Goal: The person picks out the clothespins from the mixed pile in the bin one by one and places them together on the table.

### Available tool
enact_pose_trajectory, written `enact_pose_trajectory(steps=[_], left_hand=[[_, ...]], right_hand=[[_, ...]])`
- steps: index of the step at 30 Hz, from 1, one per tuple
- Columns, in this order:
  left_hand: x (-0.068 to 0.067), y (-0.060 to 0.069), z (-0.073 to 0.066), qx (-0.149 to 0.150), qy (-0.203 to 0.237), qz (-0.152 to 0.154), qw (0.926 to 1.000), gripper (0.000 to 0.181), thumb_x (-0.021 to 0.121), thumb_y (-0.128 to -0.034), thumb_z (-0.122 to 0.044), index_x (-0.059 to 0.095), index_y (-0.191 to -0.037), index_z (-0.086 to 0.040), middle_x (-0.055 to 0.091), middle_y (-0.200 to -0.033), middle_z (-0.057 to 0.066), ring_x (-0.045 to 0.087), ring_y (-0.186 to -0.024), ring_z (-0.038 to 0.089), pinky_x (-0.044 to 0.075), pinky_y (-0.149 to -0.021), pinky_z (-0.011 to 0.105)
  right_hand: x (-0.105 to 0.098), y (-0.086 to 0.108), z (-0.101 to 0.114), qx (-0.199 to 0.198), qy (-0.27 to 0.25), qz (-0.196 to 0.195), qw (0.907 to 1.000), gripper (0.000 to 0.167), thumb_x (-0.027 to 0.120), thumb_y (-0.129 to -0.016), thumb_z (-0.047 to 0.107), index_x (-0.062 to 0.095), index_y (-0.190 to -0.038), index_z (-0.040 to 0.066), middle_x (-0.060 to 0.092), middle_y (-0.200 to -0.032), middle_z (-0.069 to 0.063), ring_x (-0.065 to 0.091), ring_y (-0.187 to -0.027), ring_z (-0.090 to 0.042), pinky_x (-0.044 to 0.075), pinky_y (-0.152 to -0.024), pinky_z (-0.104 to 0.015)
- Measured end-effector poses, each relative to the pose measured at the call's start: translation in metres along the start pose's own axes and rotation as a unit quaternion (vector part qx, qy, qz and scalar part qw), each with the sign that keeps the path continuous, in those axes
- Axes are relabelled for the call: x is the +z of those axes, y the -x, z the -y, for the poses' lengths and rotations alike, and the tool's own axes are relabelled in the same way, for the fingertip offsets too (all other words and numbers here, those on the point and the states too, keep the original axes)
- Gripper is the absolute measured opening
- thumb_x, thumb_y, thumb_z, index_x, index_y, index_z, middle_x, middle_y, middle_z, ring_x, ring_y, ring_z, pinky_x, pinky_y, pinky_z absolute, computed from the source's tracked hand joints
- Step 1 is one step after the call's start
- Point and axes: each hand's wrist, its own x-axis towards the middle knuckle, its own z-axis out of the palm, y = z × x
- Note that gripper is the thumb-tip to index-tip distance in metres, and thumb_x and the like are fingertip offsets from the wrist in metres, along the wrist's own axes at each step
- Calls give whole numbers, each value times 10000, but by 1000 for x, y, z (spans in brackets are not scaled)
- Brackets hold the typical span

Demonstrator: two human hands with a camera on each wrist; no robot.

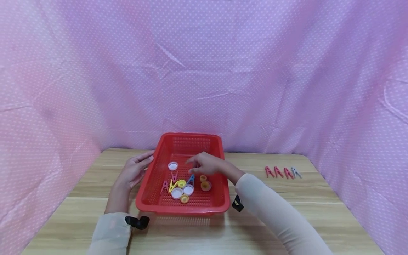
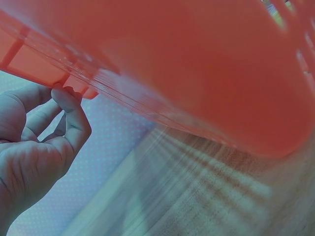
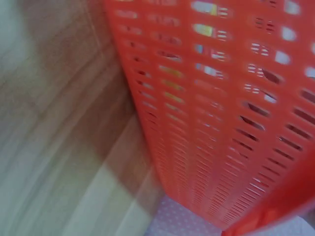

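Note:
A red plastic basket [image 1: 148,191] stands in the middle of the table. My left hand [image 1: 135,170] pinches the basket's left rim between thumb and fingers, as the left wrist view also shows. Over the basket's inside hovers my right hand [image 1: 207,163], fingers loosely bent, thumb apart, with nothing visible between them. Below it lie a blue clothespin [image 1: 191,179], pink clothespins [image 1: 174,176] and a yellow clothespin [image 1: 172,186]. Among them are white round lids [image 1: 177,193], a yellow cap [image 1: 181,183] and orange-yellow caps [image 1: 205,186]. The right wrist view shows only the slotted basket wall [image 3: 197,123].
Right of the basket, several clothespins stand in a row on the table: pink ones [image 1: 278,172] and a grey-blue one [image 1: 296,173]. The wooden table [image 1: 261,219] ends at a pink dotted curtain [image 1: 197,71] behind and at both sides.

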Motion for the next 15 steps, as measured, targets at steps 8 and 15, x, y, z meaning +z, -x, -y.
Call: enact_pose_trajectory(steps=[8, 15], left_hand=[[3, 0, 0, -51, -64, -17, 10000, 542, 642, -1028, -164, 463, -1517, -13, 741, -1167, 16, 732, -986, 161, 629, -837, 349], [1, 1, 1, -61, 53, 24, 10000, 538, 644, -1026, -163, 470, -1514, -17, 742, -1167, 36, 737, -976, 168, 628, -830, 359]], right_hand=[[14, -5, -5, 135, -60, 781, 9968, 387, 681, -1009, 266, 661, -1377, 147, 735, -884, -8, 636, -711, -102, 525, -636, -199], [19, -6, -2, 464, 36, 1131, 9925, 358, 728, -970, 306, 707, -1319, 226, 687, -889, 93, 620, -756, -74, 541, -673, -208]])
